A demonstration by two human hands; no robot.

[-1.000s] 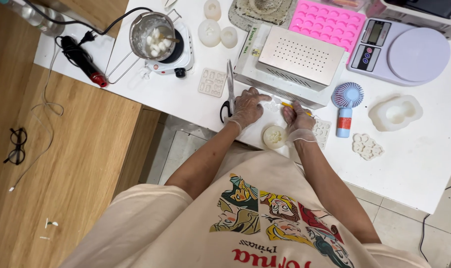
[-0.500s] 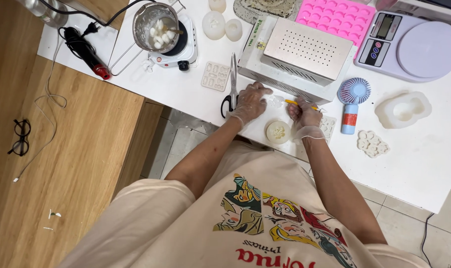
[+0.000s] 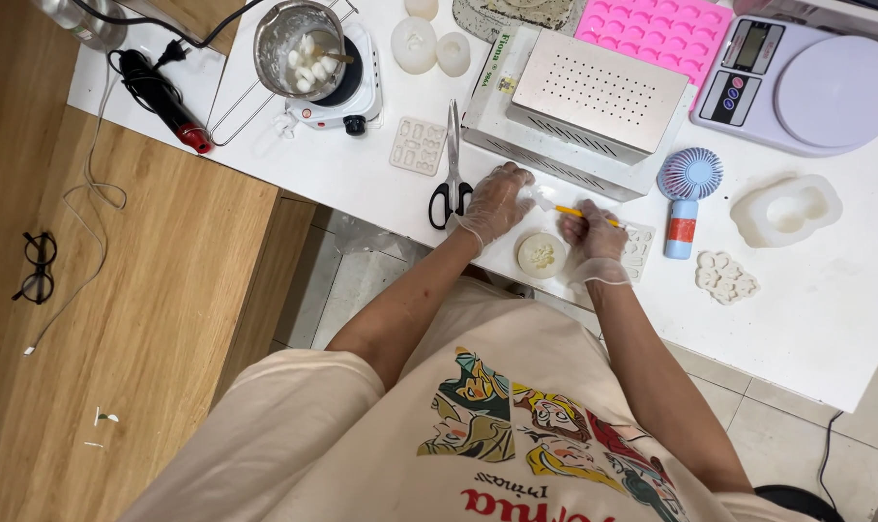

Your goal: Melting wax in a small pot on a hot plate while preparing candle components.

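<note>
Gripping a thin yellow tool (image 3: pixel 576 211), the gloved right hand (image 3: pixel 594 236) works beside a small clear mould (image 3: pixel 539 197) pinned by the left hand (image 3: pixel 494 201) on the white worktop (image 3: pixel 362 174), near a round disc (image 3: pixel 541 256).

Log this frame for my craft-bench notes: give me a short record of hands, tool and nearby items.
left hand: gloved, pressing a small clear piece on the white table
right hand: gloved, gripping a yellow-handled tool
between hands: round white mould
left of left hand: scissors
behind hands: perforated metal box
right side: small blue fan
</note>
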